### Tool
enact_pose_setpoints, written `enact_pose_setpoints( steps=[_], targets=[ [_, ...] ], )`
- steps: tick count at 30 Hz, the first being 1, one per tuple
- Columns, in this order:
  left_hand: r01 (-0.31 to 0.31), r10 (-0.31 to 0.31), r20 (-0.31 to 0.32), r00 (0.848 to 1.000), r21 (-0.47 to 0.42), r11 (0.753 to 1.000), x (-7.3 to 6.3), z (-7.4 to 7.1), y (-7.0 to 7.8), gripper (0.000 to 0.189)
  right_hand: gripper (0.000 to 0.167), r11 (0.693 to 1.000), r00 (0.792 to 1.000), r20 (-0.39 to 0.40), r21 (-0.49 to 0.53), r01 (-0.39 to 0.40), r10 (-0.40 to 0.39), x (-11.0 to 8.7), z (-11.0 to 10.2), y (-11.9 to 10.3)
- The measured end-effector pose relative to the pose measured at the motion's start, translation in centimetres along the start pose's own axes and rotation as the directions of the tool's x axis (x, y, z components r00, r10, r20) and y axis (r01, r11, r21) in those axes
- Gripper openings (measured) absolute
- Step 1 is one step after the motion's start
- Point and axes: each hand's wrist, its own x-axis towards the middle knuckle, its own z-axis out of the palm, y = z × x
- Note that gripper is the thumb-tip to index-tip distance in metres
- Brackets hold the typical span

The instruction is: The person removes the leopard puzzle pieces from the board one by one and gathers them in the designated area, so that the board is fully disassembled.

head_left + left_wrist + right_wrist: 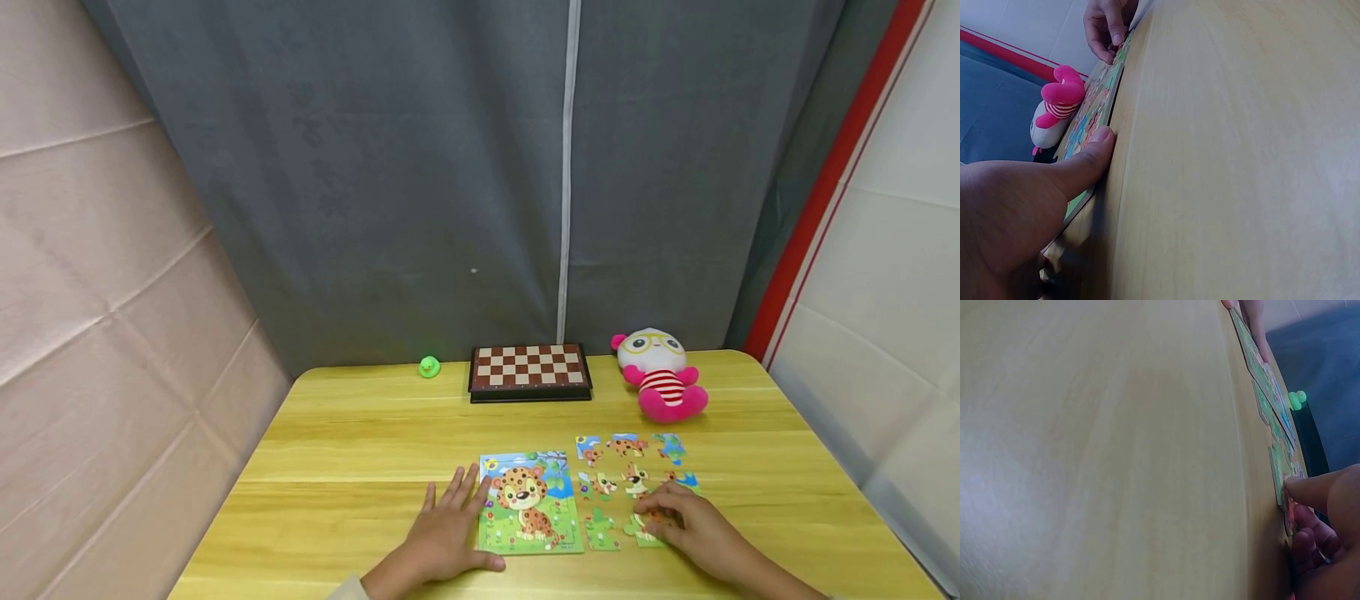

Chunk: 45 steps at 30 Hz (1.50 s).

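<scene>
The puzzle board (564, 521), printed with a seated leopard cub on grass, lies flat near the table's front edge. My left hand (447, 533) rests at its left side with fingers spread; in the left wrist view the thumb (1094, 153) lies along the board's near edge. To the board's right, several loose puzzle pieces (602, 530) are spread in rough rows. Over the lower right ones, my right hand (697, 529) has its fingers curled, pinching a puzzle piece (1289, 515) with orange on it between thumb and fingers. That hand hides part of the piece.
Along the back of the table (360, 442) sit a green toy duck (429, 367), a brown and cream chessboard box (531, 371) and a pink and white plush toy (662, 379). A grey curtain (412, 183) hangs behind them.
</scene>
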Motion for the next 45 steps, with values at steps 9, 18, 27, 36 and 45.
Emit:
enact_pose_setpoints(
  steps=[9,18,27,36,45],
  targets=[
    [-0.003,0.003,-0.001,1.0,0.007,1.0,0.0,0.0,0.0,0.125,0.024,1.0,1.0,0.018,0.009,-0.014,0.014,0.0,-0.1,-0.2],
    [-0.002,0.002,0.0,1.0,0.006,1.0,-0.1,0.0,0.0,0.125,0.023,0.998,0.999,0.032,0.065,0.006,-0.008,0.3,-0.4,-0.4],
    [-0.004,0.004,-0.002,1.0,0.017,1.0,-0.1,-0.1,0.1,0.125,0.022,0.997,0.999,0.049,0.072,-0.007,0.004,0.7,-0.7,-0.8],
    [-0.006,0.006,0.004,1.0,0.01,1.0,-0.1,-0.3,0.2,0.124,0.024,0.995,0.997,0.074,0.096,0.008,-0.015,2.1,0.0,-1.5],
    [-0.011,0.011,0.005,1.0,0.006,1.0,0.0,-0.2,0.0,0.124,0.029,0.993,0.993,0.115,0.116,0.008,-0.021,4.1,1.8,-2.7]
  ],
)
